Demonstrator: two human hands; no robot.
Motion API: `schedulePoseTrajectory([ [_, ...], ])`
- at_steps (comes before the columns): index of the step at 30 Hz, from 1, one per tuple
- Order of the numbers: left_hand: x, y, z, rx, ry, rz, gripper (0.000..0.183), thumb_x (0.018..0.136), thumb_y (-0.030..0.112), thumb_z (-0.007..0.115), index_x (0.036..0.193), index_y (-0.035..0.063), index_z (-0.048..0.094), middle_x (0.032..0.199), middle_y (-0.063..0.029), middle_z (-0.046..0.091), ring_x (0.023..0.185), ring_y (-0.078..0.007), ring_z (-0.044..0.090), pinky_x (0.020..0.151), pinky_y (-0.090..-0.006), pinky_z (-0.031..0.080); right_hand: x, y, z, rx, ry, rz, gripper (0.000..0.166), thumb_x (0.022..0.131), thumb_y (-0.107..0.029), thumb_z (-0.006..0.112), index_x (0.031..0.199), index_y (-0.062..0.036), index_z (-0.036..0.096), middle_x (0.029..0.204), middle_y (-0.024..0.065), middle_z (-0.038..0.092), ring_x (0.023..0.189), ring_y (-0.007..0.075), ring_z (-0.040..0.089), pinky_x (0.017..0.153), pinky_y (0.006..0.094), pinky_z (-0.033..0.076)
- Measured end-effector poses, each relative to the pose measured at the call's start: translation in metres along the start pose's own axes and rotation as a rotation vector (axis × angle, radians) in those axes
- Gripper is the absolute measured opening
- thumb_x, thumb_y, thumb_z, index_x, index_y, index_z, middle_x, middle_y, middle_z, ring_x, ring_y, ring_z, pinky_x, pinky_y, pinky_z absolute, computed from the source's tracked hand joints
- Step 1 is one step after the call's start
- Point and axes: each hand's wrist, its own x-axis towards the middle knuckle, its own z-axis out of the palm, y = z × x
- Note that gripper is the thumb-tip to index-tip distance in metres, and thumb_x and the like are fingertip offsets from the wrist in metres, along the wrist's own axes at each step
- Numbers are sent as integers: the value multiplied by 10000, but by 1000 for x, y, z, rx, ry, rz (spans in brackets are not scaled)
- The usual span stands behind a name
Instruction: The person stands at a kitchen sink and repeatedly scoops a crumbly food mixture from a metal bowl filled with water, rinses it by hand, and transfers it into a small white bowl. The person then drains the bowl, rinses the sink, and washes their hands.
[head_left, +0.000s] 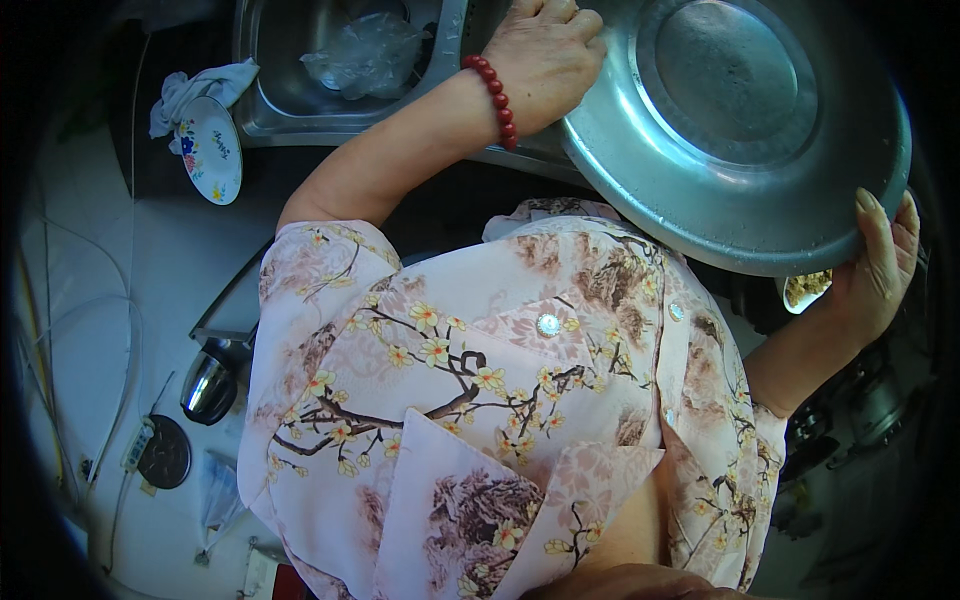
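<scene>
A large round metal basin (832, 150), wet with drops, is tilted before me at the upper right. A recessed disc marks its middle. My right hand (877, 270) grips its lower right rim, thumb and fingertips on the edge. At the basin's left edge is my left hand (547, 67), knuckles up and fingers curled, with a red bead bracelet (501, 105) on the wrist. The top of the picture cuts off part of those fingers, and whether they hold anything is hidden. Under the right rim, a white dish of crumbly brown food (808, 289) partly shows.
Left of my arm, a stainless steel sink (281, 124) contains a crumpled clear plastic bag (371, 56). A white cloth (202, 86) and a flowered plate (212, 161) with writing lie beside it. Lower left are a shiny metal vessel (206, 382) and cables (124, 360). Dark cookware (870, 405) stands at right.
</scene>
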Motion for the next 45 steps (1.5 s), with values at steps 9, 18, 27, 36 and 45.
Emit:
schedulePoseTrajectory([
  [9, 9, 16, 6, -166, -194, 61, 177, 763, 134, 443, 831, 76, 596, 903, -79, 526, 903, -219, 470, 775, -359, 338, -3, 3, -4, -49, 11, -21, 292, 746, -56, 630, 1019, -6, 536, 880, 108, 627, 773, 169, 625, 742, 270, 505],
  [18, 0, 19, 19, 45, -353, 149, 327, 783, 104, 549, 1107, 141, 569, 995, -90, 548, 1027, -219, 502, 888, -378, 348, -3, 9, -9, -30, 17, 12, 332, 740, -46, 637, 1049, -5, 523, 889, 109, 626, 779, 168, 625, 734, 267, 508],
  [27, -3, 23, 19, 30, -338, 111, 406, 779, 111, 566, 1179, 162, 514, 1003, -85, 552, 1010, -226, 516, 888, -361, 366, -2, 8, -7, 2, -27, 6, 328, 743, -43, 639, 1049, -11, 522, 874, 107, 630, 762, 166, 632, 700, 270, 525],
  [36, 1, 0, 17, -235, 46, 5, 215, 747, 103, 632, 960, 77, 620, 937, -111, 590, 881, -242, 577, 778, -336, 456, 3, 8, 0, 49, 6, 36, 246, 747, -15, 604, 983, -6, 537, 837, 96, 623, 723, 146, 611, 689, 246, 502],
  [45, 13, -56, 20, -147, 664, -157, 145, 716, 55, 629, 859, 46, 608, 843, -86, 607, 796, -253, 574, 708, -336, 465, 4, 5, 13, 134, 96, 46, 161, 739, 15, 556, 890, -11, 506, 728, 36, 572, 620, 75, 529, 618, 194, 441],
])
